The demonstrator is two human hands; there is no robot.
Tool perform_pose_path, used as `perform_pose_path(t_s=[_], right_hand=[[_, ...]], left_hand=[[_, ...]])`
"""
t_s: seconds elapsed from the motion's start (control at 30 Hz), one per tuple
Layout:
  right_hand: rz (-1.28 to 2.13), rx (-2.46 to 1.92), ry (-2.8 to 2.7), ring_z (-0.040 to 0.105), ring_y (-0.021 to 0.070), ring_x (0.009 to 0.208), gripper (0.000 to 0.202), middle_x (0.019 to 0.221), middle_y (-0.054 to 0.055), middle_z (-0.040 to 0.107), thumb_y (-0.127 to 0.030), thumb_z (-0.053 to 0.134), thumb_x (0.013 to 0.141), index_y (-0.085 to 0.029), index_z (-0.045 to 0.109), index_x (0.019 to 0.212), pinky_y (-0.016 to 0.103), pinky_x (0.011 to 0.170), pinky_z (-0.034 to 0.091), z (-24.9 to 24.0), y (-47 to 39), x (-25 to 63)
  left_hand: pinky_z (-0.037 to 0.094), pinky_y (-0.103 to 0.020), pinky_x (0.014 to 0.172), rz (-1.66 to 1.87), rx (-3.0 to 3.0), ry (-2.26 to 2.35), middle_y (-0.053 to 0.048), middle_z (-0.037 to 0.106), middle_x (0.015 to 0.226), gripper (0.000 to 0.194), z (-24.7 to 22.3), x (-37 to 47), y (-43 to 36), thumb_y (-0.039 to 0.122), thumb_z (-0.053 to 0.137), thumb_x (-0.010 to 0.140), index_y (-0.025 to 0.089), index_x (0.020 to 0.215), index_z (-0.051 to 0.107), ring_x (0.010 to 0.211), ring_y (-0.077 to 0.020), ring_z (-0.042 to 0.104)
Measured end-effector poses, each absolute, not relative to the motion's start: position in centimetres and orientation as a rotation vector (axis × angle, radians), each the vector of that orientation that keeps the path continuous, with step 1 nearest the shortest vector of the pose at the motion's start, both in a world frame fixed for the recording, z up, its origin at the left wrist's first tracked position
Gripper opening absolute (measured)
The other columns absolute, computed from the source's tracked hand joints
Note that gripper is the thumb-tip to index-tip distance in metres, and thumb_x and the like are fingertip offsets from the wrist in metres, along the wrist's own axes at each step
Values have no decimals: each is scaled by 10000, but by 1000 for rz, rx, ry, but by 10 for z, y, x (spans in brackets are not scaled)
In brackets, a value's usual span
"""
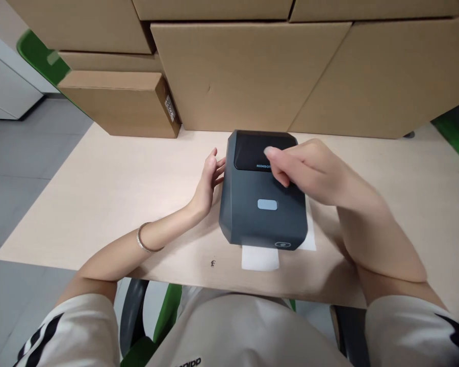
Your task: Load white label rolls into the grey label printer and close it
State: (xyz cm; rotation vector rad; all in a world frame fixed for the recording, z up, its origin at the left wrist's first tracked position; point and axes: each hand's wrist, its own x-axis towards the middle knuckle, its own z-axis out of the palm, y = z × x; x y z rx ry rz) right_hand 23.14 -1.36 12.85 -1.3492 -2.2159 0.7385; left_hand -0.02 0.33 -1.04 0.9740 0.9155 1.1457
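A dark grey label printer (248, 209) with a black glossy panel and a light blue button stands on the pale wooden table (137, 183). White label paper (260, 258) sticks out from its front edge. My left hand (210, 181) is at the printer's left side, fingers apart and partly behind its edge, holding nothing. Above the printer's upper right part is my right hand (306, 171), its fingers curled together near the black panel. Whether anything small is between those fingers is hidden.
Large cardboard boxes (245, 76) form a wall along the table's back edge. A smaller carton (115, 109) lies at the back left. More white paper (309, 234) shows under the printer's right side. A chair armrest (132, 316) is below the front edge.
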Motion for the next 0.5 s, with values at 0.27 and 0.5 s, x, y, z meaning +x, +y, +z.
perform_pose_path(t_s=[0.27, 0.5], right_hand=[[-9, -1675, -2287, 555, 198, 581, 636, 582, 89, 590, -425, 353, 1177, -226, 492, 589, 347, 596, 222, 109, -26, 192], [-134, -1634, -2336, 487, 171, 527, 678, 569, 91, 592, -410, 319, 1179, -194, 607, 605, 337, 568, 180, 105, -28, 193]], left_hand=[[272, -574, 1516, 1015, 1168, 844, 2, 321, 1951, 1103, -1, 1, -7, 677, 871, 932, 446, 1818, 256, 1854, -416, 211], [274, -580, 1510, 1097, 1169, 823, 3, 359, 1940, 922, 0, 5, -11, 653, 845, 943, 416, 1731, 429, 1845, -405, 244]])
